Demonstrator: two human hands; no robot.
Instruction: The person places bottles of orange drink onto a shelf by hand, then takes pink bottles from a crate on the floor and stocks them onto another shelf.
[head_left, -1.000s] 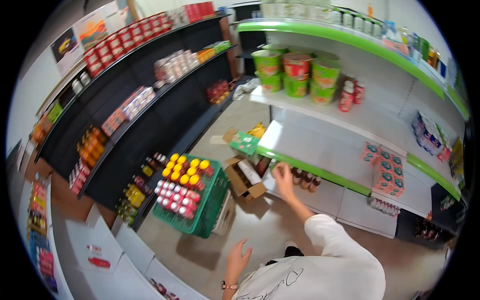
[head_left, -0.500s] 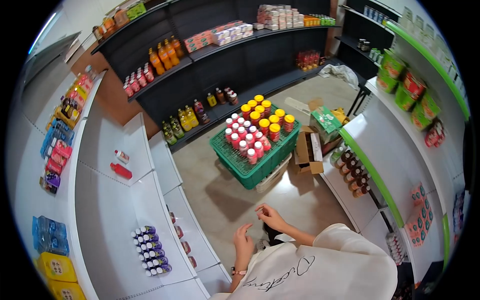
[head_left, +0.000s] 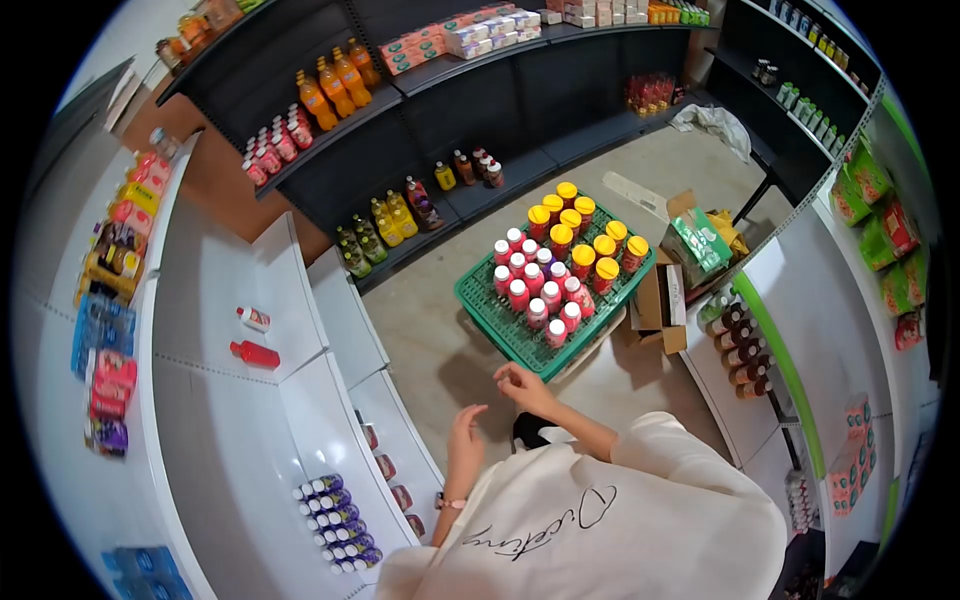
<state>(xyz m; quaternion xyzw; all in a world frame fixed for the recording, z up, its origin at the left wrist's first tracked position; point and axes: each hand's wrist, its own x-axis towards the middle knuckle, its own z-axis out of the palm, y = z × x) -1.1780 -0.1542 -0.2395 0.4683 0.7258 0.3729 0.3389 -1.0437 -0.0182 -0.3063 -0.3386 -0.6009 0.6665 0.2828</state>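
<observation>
My left hand [head_left: 465, 445] is raised in front of my body with its fingers apart, holding nothing, a band at the wrist. To its right, my right hand [head_left: 525, 388] has bent fingers and nothing visible in it; it is just below the near edge of the green crate [head_left: 500, 335]. On the crate stand several pink bottles with white caps [head_left: 550, 295] and, behind and to the right, several yellow-lidded containers [head_left: 583, 258]. Neither hand touches them.
On the left white shelf [head_left: 215, 420] lie a red bottle [head_left: 255, 354] and a white-and-red bottle [head_left: 254, 319], with several purple bottles [head_left: 338, 525] nearer. An open cardboard box [head_left: 652, 310] sits right of the crate. Dark shelves [head_left: 470, 90] run behind; brown bottles [head_left: 742, 352] stand right.
The view has shifted, and the crate looks nearer, further right in the picture. Both hands have moved slightly left and up in view, still without any item.
</observation>
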